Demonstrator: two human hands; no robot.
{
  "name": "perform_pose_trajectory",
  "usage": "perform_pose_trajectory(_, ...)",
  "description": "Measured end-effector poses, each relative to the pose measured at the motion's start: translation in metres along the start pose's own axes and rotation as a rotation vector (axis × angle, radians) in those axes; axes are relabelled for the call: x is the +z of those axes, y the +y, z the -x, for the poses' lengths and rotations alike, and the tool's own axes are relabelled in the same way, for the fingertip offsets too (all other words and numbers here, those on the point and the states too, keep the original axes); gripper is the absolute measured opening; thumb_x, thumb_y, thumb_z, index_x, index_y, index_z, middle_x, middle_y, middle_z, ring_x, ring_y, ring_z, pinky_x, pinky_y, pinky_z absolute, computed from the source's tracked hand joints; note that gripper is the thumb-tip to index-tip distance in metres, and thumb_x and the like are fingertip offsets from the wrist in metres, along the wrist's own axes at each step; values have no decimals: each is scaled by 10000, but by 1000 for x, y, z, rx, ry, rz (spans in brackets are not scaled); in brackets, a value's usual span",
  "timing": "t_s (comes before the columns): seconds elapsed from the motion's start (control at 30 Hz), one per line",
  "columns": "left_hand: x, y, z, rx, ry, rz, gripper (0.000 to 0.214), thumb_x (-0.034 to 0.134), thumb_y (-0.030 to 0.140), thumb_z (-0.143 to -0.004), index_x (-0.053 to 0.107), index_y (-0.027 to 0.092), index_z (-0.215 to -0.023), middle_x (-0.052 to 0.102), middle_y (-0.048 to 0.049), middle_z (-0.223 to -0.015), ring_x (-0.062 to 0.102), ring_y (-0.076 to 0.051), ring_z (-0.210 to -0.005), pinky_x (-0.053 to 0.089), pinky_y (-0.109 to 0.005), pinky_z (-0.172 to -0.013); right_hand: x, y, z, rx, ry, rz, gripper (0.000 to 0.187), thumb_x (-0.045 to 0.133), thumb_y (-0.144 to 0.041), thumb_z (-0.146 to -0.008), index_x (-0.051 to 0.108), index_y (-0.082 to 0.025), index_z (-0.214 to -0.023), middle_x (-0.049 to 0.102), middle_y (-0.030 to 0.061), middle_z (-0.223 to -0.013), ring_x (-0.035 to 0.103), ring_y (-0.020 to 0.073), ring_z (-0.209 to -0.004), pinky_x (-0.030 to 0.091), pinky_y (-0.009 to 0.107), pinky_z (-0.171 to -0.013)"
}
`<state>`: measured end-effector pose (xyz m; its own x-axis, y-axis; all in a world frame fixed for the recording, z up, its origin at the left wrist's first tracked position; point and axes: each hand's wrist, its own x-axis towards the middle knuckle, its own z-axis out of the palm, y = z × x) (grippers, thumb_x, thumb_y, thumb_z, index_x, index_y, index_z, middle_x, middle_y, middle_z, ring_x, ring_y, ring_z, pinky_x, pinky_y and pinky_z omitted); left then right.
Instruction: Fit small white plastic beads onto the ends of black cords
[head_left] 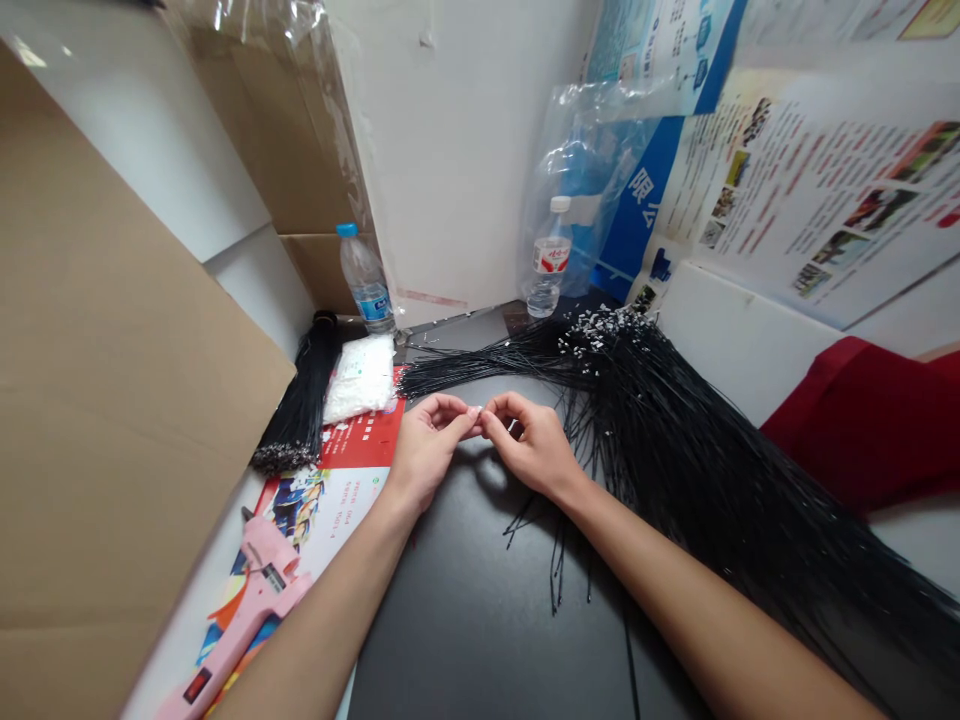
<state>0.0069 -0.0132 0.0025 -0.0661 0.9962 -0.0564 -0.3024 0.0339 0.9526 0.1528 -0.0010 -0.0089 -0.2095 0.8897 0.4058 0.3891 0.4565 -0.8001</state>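
Observation:
Above the dark grey table (450, 600), my left hand (431, 440) and my right hand (531, 445) meet fingertip to fingertip. Both are closed in a pinch on a tiny whitish piece (478, 410), mostly covered by the fingers, so its kind is unclear. Just beyond the hands lies a bundle of thin black cords (480, 368) with pale ends. To the right spreads a large heap of similar black cords (690, 470), with small white tips at its far end. A few loose strands hang close to my right wrist.
On the left are a clear bag of small white pieces (360, 378), another black bundle (296, 400) and a pink glue gun (262, 590). Two water bottles, one blue-capped (365, 280), one white-capped (551, 262), stand behind. A cardboard sheet (112, 380) rises on the left; red cloth (855, 430) lies right.

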Motion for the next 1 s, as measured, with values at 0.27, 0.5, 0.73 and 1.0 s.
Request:
perform_pose_trajectory(0.27, -3, -1, -3, -18, -34, 3, 325, 875, 271, -581, 610, 141, -718, 697, -3, -719, 685, -130, -696, 606, -278, -702, 0, 2, 0, 17, 6, 29, 125, 573, -255, -858, 622, -167, -783, 640, -1, -642, 545, 95, -546, 399, 192, -502)
perform_pose_trajectory(0.5, -5, 2, -4, -10, -45, -62, 302, 855, 277, -619, 616, 142, -745, 681, 5, -710, 670, -129, -705, 597, -259, -663, -1, 0, 0, 30, -13, 1, 108, 564, -240, -841, 607, -168, -773, 620, -9, -642, 532, 89, -545, 400, 188, -508)
perform_pose_trajectory(0.73, -5, 0, -3, -67, -83, -87, 324, 865, 280, -622, 624, 138, -786, 688, 5, -723, 647, -103, -651, 579, -245, -659, -1, -1, 1, 8, -19, 14, 106, 545, -232, -841, 590, -169, -768, 619, -7, -647, 536, 88, -553, 401, 188, -515)
perform_pose_trajectory(1.0, -7, 3, -2, -105, -78, -83, 306, 871, 262, -616, 653, 142, -794, 698, -16, -735, 666, -122, -662, 578, -262, -672, -2, -2, 2, 8, -46, 14, 92, 537, -225, -845, 580, -177, -780, 619, -11, -653, 543, 90, -550, 397, 184, -500)
